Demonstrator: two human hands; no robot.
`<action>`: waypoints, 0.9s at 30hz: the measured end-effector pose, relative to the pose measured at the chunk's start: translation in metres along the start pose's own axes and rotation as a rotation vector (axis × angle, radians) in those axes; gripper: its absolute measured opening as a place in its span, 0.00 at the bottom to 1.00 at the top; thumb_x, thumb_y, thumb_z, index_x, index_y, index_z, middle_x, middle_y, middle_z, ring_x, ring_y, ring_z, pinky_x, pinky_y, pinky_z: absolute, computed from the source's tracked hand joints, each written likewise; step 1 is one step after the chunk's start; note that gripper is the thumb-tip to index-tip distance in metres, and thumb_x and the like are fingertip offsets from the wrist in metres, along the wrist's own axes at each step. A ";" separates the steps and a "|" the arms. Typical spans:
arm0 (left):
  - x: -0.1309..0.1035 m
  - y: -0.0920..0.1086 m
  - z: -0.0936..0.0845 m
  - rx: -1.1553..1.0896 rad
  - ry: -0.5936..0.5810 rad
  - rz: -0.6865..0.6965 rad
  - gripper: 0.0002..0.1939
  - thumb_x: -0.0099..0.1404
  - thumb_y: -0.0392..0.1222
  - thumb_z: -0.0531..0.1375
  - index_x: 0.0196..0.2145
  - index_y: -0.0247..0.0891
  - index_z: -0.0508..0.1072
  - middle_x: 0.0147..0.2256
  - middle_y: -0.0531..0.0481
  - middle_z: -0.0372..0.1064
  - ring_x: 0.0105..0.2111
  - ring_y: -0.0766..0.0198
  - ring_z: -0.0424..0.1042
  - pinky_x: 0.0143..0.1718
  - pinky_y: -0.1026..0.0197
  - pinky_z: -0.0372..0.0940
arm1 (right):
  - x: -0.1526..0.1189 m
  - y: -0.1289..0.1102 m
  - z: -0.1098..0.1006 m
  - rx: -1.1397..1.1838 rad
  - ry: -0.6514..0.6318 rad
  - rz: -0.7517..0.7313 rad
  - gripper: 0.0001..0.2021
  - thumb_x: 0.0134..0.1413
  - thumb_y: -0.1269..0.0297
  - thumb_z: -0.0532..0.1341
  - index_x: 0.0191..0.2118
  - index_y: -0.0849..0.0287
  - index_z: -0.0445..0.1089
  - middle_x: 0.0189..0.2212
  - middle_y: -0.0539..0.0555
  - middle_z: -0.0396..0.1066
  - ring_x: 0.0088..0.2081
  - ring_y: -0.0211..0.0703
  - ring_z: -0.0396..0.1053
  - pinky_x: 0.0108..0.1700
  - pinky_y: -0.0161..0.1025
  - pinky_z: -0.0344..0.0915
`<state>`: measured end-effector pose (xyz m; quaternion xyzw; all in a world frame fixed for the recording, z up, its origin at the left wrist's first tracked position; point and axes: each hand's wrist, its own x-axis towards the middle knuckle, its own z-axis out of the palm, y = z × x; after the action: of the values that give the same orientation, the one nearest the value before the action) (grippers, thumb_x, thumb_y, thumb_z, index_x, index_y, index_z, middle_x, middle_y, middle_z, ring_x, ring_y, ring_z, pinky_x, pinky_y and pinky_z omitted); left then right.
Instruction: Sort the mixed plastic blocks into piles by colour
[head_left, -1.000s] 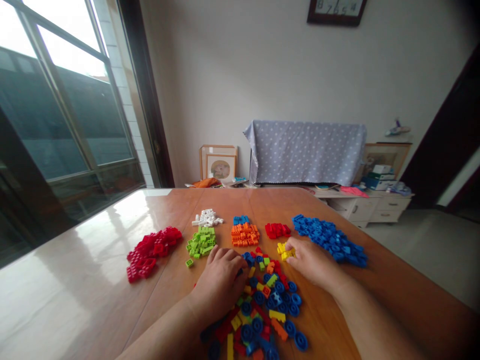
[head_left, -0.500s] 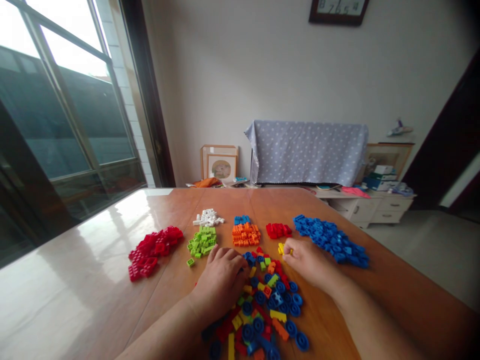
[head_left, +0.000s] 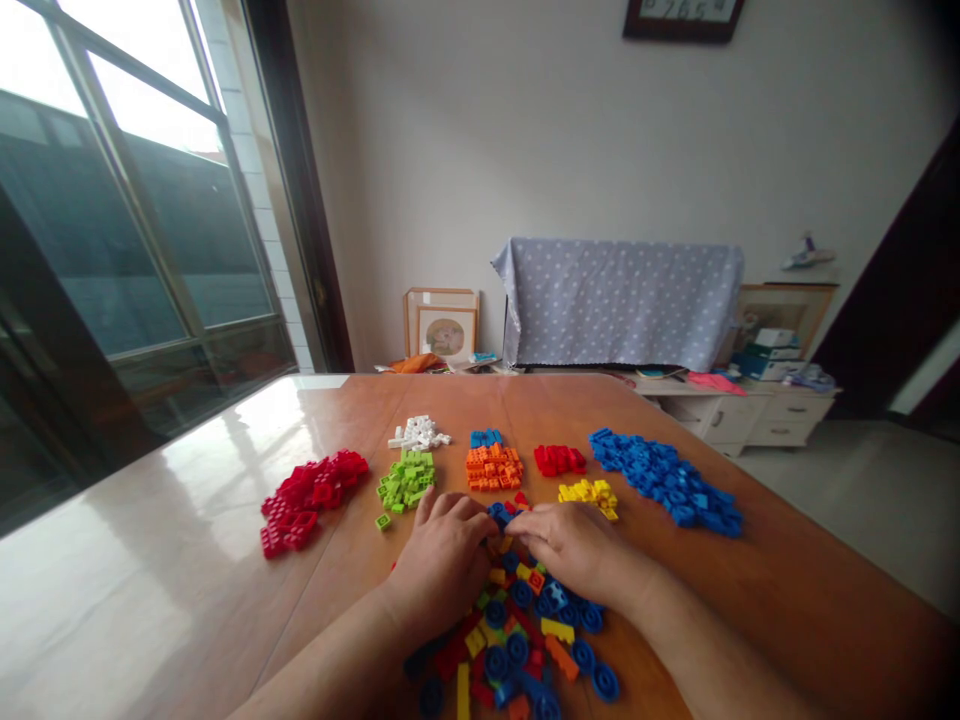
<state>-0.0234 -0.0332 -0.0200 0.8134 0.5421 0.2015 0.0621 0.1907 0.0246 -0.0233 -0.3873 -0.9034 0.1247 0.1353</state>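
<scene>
My left hand (head_left: 444,548) rests at the left side of a mixed heap of toy building bricks (head_left: 517,620). Its fingers are curled inward, and whatever is under the fingertips is hidden. My right hand (head_left: 576,548) reaches over the heap's far part, its fingers pressed together close to my left fingertips; what they pinch, if anything, cannot be made out. In the heap lie blue round pieces (head_left: 517,650) with yellow, orange, red and green bricks. Just beyond my right hand is a small yellow brick pile (head_left: 589,494), and beyond my left hand a lime green pile (head_left: 407,480).
Sorted piles stand around on the wooden table (head_left: 187,590): dark red bricks (head_left: 315,500), white bricks (head_left: 418,434), orange bricks (head_left: 493,467), light blue bricks (head_left: 486,438), red bricks (head_left: 559,460) and blue bricks (head_left: 667,485). A low cabinet (head_left: 772,418) stands behind.
My right hand has moved left from the yellow pile to the mixed heap, leaving the yellow bricks uncovered. My left hand has stayed nearly in place.
</scene>
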 end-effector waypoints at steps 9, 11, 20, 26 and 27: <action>0.003 -0.002 -0.002 0.049 0.022 -0.080 0.13 0.59 0.33 0.56 0.39 0.46 0.75 0.41 0.49 0.72 0.52 0.51 0.65 0.65 0.37 0.42 | 0.004 -0.005 0.000 -0.096 -0.050 0.012 0.16 0.64 0.63 0.54 0.50 0.40 0.76 0.41 0.48 0.80 0.42 0.45 0.75 0.40 0.37 0.60; 0.003 -0.002 -0.001 0.031 0.014 -0.065 0.15 0.58 0.33 0.56 0.40 0.47 0.75 0.42 0.50 0.72 0.52 0.51 0.64 0.65 0.37 0.42 | 0.004 -0.004 0.001 -0.094 -0.045 0.010 0.16 0.64 0.62 0.54 0.50 0.40 0.76 0.41 0.47 0.80 0.43 0.45 0.75 0.40 0.37 0.60; 0.005 -0.003 0.005 0.024 -0.012 -0.082 0.12 0.62 0.37 0.56 0.37 0.51 0.78 0.44 0.53 0.74 0.56 0.48 0.62 0.64 0.32 0.37 | 0.008 -0.004 0.006 -0.098 -0.006 0.030 0.10 0.60 0.64 0.58 0.40 0.48 0.77 0.37 0.49 0.80 0.41 0.45 0.75 0.37 0.36 0.57; 0.005 -0.002 0.000 0.024 0.011 -0.094 0.07 0.63 0.37 0.56 0.34 0.45 0.75 0.40 0.50 0.73 0.53 0.51 0.64 0.64 0.39 0.45 | 0.005 0.006 -0.004 0.074 0.127 0.056 0.07 0.58 0.66 0.59 0.37 0.53 0.75 0.35 0.49 0.76 0.36 0.40 0.72 0.37 0.34 0.58; 0.004 -0.001 -0.001 0.022 0.017 -0.089 0.07 0.64 0.37 0.56 0.34 0.44 0.74 0.40 0.50 0.73 0.53 0.51 0.64 0.64 0.39 0.44 | 0.002 0.012 -0.008 0.110 0.167 0.068 0.06 0.58 0.67 0.59 0.36 0.54 0.75 0.35 0.49 0.75 0.35 0.39 0.71 0.37 0.34 0.59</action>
<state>-0.0232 -0.0287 -0.0186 0.7875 0.5804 0.1992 0.0575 0.1999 0.0350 -0.0193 -0.4189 -0.8670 0.1461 0.2270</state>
